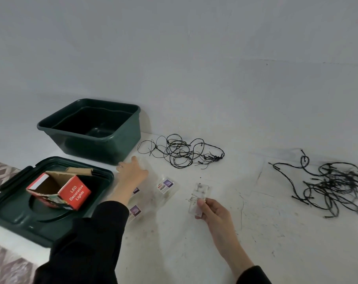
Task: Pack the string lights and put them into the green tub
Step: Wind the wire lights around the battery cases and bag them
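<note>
A thin black string of lights [182, 151] lies tangled on the white surface right of the green tub [104, 138], which stands empty against the wall. A thicker black string of lights [335, 183] is heaped at the far right. My right hand [211, 210] pinches a small clear plastic case [199, 198] with fine wire lights in it. My left hand [133, 171] reaches out flat, fingers straight, over a clear plastic packet [143, 163] beside the tub. More clear packets [165, 186] with purple labels lie between my hands.
The tub's green lid [20, 218] lies upside down at the left, with an open red box [59, 191] marked LED Decorative Lights on it. A patterned rug [1, 173] shows at the left edge. A grey wall rises right behind the tub.
</note>
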`<state>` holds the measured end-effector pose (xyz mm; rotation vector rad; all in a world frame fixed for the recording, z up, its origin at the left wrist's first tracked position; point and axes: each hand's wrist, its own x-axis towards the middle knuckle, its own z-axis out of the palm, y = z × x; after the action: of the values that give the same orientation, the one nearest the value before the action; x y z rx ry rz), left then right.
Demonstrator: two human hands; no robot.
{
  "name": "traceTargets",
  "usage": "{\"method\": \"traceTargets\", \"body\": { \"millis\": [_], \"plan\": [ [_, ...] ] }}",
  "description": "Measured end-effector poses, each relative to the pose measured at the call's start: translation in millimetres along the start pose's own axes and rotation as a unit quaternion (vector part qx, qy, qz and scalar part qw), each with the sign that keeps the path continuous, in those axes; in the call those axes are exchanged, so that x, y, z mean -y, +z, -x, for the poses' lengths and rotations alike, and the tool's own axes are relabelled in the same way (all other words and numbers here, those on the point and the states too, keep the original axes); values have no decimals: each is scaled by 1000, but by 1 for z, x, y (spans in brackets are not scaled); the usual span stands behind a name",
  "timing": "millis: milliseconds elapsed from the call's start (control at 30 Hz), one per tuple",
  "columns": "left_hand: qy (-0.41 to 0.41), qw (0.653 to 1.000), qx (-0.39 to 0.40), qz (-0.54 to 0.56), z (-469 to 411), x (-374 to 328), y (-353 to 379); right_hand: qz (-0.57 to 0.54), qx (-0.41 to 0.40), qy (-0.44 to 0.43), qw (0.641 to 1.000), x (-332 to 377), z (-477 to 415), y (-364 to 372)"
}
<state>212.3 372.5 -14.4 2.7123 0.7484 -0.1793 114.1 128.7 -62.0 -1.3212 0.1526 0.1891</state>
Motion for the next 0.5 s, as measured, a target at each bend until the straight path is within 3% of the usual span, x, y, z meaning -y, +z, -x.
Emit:
{"method": "traceTargets", "body": {
  "millis": [100,267,367,500],
  "plan": [
    [-37,975,-5,218,12,-9,-7,-3,-4,1,1000,1,0,0],
    [7,847,2,532,69,-28,-29,-85,-12,14,996,14,8,2],
    [60,777,45,625,130,-34,-39,-127,-5,-37,991,46,26,3],
    [105,757,129,632,188,-43,-38,-205,74,-121,969,105,61,-1]
  ]
}}
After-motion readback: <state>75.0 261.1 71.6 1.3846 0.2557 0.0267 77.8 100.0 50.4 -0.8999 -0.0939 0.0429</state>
